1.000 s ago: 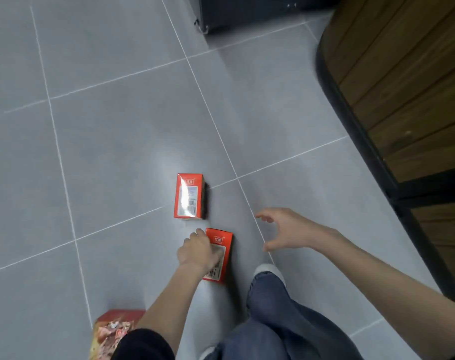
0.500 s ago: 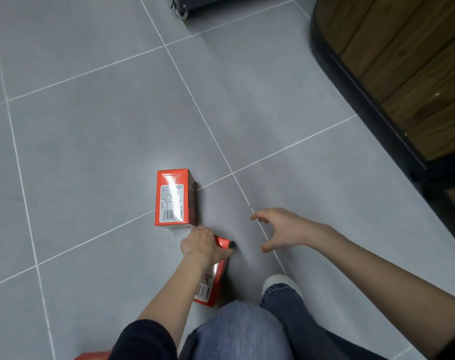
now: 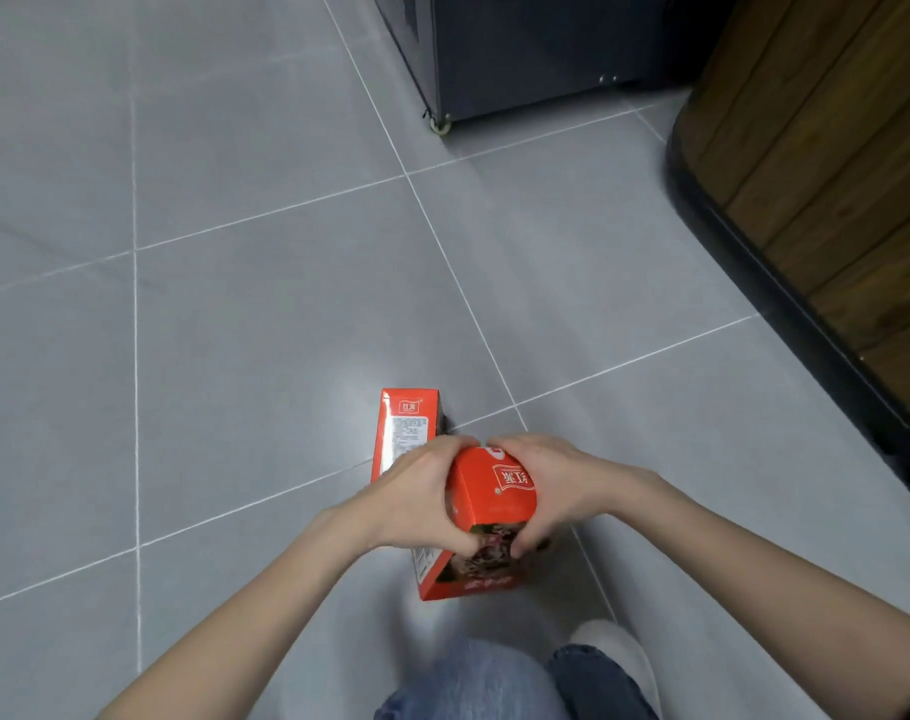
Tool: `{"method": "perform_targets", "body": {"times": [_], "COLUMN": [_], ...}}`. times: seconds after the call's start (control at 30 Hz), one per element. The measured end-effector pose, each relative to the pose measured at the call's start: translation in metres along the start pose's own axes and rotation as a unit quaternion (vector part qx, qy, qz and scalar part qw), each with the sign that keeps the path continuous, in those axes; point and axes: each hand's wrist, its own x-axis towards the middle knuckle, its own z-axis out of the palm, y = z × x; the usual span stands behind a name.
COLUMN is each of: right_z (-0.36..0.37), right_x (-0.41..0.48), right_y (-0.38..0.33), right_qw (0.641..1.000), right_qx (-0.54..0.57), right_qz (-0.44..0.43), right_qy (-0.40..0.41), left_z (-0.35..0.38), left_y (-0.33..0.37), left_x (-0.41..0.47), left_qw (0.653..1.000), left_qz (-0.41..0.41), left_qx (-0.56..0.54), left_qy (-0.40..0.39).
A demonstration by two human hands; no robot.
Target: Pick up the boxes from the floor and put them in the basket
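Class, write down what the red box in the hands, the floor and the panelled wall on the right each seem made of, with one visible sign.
Red box: printed cardboard, slightly glossy; creased edges, printed label.
Floor: grey tiles, probably ceramic, satin; pale grout lines, soft glare.
Panelled wall: brown planks with grain, wood or wood-look laminate; cannot tell which.

Orange-red on the held box [image 3: 494,491] at lower centre, with white logo patch and dark speckled picture; same red on the second box [image 3: 405,426] behind it, with white block of print. Pale grey floor tiles [image 3: 245,356] with thin white grout lines. Dark navy cabinet [image 3: 520,44] upper centre, brown wood-grain panel [image 3: 832,174] right, blue jeans [image 3: 494,685] bottom.
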Motion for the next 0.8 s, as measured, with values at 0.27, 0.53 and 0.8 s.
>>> {"method": "perform_targets", "body": {"times": [0.27, 0.53, 0.8], "right_z": [0.018, 0.023, 0.033], "right_x": [-0.005, -0.017, -0.01], "right_y": [0.017, 0.069, 0.104], "right_qw": [0.998, 0.993, 0.993], "right_qx": [-0.001, -0.025, 0.019], "right_qz": [0.029, 0.092, 0.083], "right_qy": [0.056, 0.075, 0.076], "left_z": [-0.01, -0.05, -0.028], "left_y": [-0.013, -0.064, -0.079], "left_x": [0.017, 0.107, 0.193], "left_qw": [0.988, 0.951, 0.871], "left_qz": [-0.038, -0.261, -0.344], "left_qx": [-0.127, 0.165, 0.31], "left_qy": [-0.085, -0.004, -0.162]}}
